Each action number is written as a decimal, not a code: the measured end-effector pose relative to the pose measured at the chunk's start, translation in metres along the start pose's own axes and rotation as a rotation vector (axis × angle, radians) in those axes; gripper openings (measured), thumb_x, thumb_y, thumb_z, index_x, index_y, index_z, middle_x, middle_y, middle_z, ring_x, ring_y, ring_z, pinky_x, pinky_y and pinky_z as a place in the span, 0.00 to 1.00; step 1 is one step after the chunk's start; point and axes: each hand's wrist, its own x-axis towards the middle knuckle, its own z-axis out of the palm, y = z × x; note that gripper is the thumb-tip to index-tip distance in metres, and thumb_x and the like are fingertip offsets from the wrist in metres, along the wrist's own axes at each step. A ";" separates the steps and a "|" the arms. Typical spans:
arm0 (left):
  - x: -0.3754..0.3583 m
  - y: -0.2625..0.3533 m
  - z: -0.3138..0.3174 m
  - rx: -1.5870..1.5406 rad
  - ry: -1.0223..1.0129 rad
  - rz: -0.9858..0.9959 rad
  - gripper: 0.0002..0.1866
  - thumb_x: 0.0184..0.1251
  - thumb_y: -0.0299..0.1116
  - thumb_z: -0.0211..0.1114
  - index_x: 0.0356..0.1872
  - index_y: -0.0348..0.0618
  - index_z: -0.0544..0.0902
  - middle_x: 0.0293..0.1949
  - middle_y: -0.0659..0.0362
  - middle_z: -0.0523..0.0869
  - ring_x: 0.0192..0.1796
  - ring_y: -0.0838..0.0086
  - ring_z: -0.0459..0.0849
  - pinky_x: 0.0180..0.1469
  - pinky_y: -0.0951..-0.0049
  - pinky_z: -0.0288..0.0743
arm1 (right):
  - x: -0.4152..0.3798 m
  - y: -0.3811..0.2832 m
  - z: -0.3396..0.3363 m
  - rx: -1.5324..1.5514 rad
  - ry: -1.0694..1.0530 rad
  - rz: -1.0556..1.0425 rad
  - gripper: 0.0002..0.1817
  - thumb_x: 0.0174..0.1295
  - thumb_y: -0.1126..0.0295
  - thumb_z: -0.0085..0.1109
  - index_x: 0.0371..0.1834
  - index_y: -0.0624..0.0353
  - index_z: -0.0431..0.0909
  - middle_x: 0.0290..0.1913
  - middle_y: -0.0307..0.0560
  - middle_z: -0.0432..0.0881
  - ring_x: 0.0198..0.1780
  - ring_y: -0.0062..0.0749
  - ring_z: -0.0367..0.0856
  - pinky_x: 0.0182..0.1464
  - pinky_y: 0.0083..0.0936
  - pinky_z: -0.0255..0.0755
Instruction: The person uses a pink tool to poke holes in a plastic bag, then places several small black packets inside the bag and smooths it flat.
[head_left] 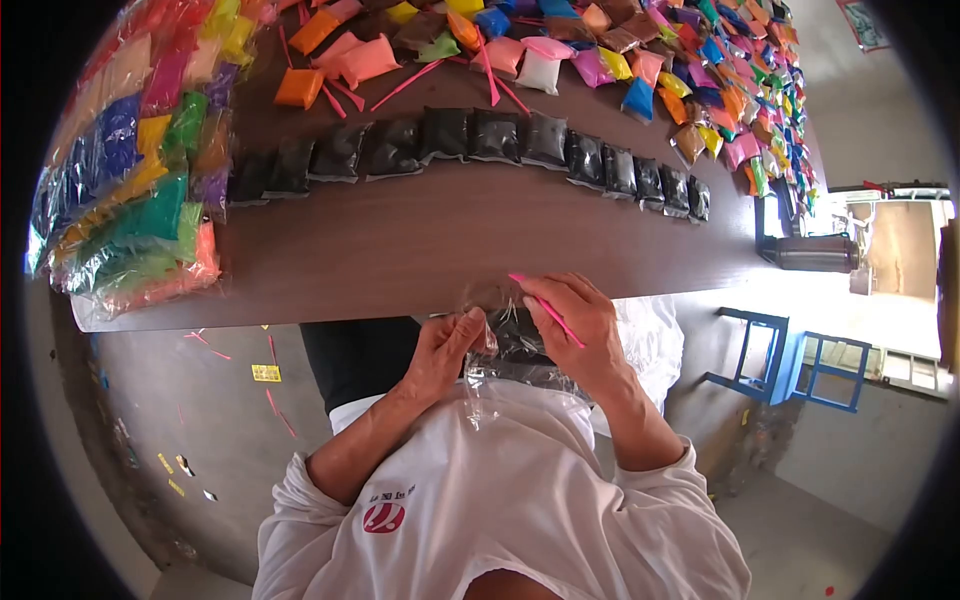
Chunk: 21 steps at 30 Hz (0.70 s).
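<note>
- Step in hand: closing a clear bag of black powder [515, 345] at the counter's [420, 250] near edge.
- Left hand [445, 350] pinches the bag's neck closed.
- Right hand [580, 325] grips bag and pink strip [545, 308].
- Next calls for tying, probably.

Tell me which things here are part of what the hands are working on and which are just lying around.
In hand:
- clear plastic bag of black powder, pinched by left hand
- thin pink plastic stick, in right hand

Lying about:
- row of black packets
- bundled multicoloured packets
- loose coloured packets
- blue stool
</note>
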 end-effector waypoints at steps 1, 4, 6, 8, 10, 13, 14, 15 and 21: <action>0.000 0.000 0.000 -0.013 -0.005 0.007 0.27 0.81 0.49 0.52 0.25 0.37 0.78 0.28 0.60 0.81 0.35 0.78 0.79 0.42 0.73 0.74 | 0.000 -0.003 -0.003 0.011 0.007 -0.020 0.10 0.59 0.79 0.64 0.45 0.62 0.82 0.41 0.52 0.86 0.43 0.48 0.85 0.45 0.36 0.79; 0.000 0.003 0.002 -0.033 -0.007 0.013 0.27 0.81 0.48 0.51 0.23 0.38 0.76 0.26 0.60 0.79 0.35 0.76 0.79 0.41 0.72 0.73 | -0.003 -0.010 -0.006 0.040 0.008 -0.050 0.08 0.58 0.79 0.66 0.41 0.62 0.81 0.37 0.51 0.86 0.39 0.48 0.85 0.42 0.36 0.80; 0.000 0.006 0.004 -0.028 0.008 0.003 0.26 0.82 0.46 0.51 0.23 0.39 0.75 0.24 0.61 0.75 0.34 0.74 0.79 0.41 0.70 0.73 | -0.005 -0.009 0.000 0.045 -0.016 -0.032 0.08 0.57 0.79 0.67 0.38 0.62 0.80 0.35 0.50 0.86 0.36 0.48 0.85 0.39 0.36 0.80; 0.000 0.005 0.005 -0.039 0.008 -0.007 0.26 0.82 0.46 0.51 0.23 0.39 0.75 0.24 0.61 0.76 0.34 0.74 0.79 0.41 0.70 0.73 | -0.006 -0.005 0.007 -0.013 0.002 -0.014 0.08 0.56 0.78 0.67 0.37 0.61 0.79 0.33 0.50 0.85 0.35 0.48 0.85 0.38 0.37 0.79; -0.001 0.004 0.003 -0.034 0.011 -0.008 0.26 0.82 0.46 0.51 0.23 0.39 0.75 0.24 0.61 0.76 0.34 0.74 0.80 0.41 0.70 0.73 | -0.006 -0.002 0.012 -0.057 0.032 -0.023 0.07 0.56 0.79 0.67 0.36 0.61 0.79 0.32 0.49 0.85 0.34 0.47 0.85 0.36 0.37 0.78; -0.001 0.003 0.002 -0.021 0.019 -0.003 0.26 0.82 0.47 0.51 0.23 0.39 0.75 0.25 0.61 0.76 0.34 0.73 0.80 0.41 0.70 0.73 | -0.006 0.002 0.015 -0.122 0.068 -0.059 0.07 0.54 0.80 0.66 0.34 0.61 0.78 0.31 0.48 0.84 0.32 0.46 0.84 0.34 0.36 0.77; -0.001 0.003 0.004 -0.031 0.027 -0.004 0.26 0.82 0.47 0.51 0.22 0.40 0.75 0.24 0.61 0.76 0.34 0.73 0.80 0.41 0.70 0.73 | -0.005 0.003 0.014 -0.154 0.060 -0.065 0.07 0.54 0.81 0.66 0.33 0.61 0.78 0.31 0.48 0.84 0.32 0.46 0.84 0.34 0.36 0.77; -0.001 0.003 0.005 -0.040 0.035 -0.004 0.26 0.82 0.47 0.51 0.22 0.40 0.75 0.24 0.61 0.76 0.34 0.73 0.80 0.41 0.70 0.73 | -0.004 0.005 0.013 -0.187 0.052 -0.070 0.07 0.53 0.81 0.66 0.33 0.60 0.78 0.30 0.47 0.84 0.32 0.46 0.84 0.33 0.36 0.77; -0.001 0.006 0.005 -0.047 0.003 0.005 0.27 0.81 0.48 0.52 0.21 0.40 0.73 0.23 0.61 0.74 0.34 0.73 0.80 0.40 0.70 0.73 | 0.000 -0.002 0.002 -0.213 0.127 -0.111 0.06 0.53 0.80 0.64 0.31 0.60 0.77 0.28 0.47 0.81 0.30 0.45 0.82 0.34 0.34 0.77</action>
